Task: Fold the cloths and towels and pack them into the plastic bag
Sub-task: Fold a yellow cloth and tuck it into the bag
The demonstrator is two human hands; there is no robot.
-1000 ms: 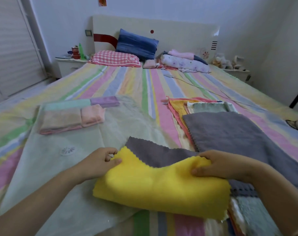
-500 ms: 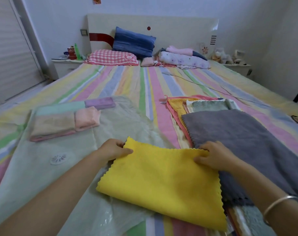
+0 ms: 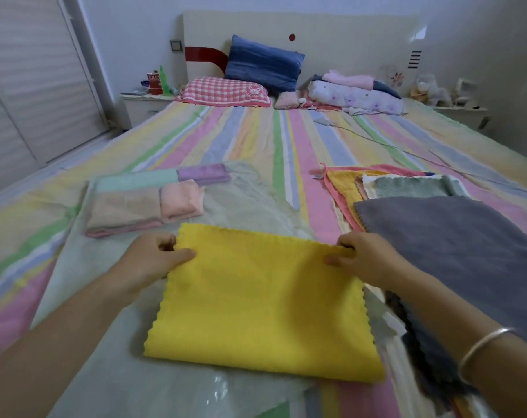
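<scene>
1. Where the striped bed (image 3: 256, 140) nears its foot edge, a yellow cloth (image 3: 262, 300) lies flat in a rectangle. The scalloped trim is on its far and side edges. Its near edge is smooth and rounded, like a fold.
2. The cloth rests mostly on a translucent plastic bag (image 3: 105, 342), which is spread over the left half of the bed. The cloth's right edge touches a grey towel (image 3: 467, 251).
3. The left hand (image 3: 153, 260) grips the cloth's far-left corner, with the thumb on top and the fingers curled at the edge.
4. The right hand (image 3: 367, 257) pinches the far-right corner in the same way, thumb over the cloth and fingers tucked. There is a silver bangle (image 3: 482, 345) on that wrist.
5. Folded towels (image 3: 144, 200) sit close together at the bag's far-left end: one teal, one purple, one beige and one pink. The beige and teal ones look veiled by plastic. I cannot tell whether the pink one is inside the bag.
6. The grey towel is spread open toward the bed's right edge. It partly covers a loose stack of unfolded cloths (image 3: 413, 187), whose pink, orange-yellow, cream and grey-green layers show at the far side.
7. At the head of the bed, a blue pillow (image 3: 262, 66) leans on the headboard. A pink checked pillow (image 3: 223, 92) lies in front of it, and bundled bedding (image 3: 355, 96) is in the right corner.
8. A nightstand (image 3: 141, 105) stands beside the head-left corner, with a red can and a green bottle on it.
</scene>
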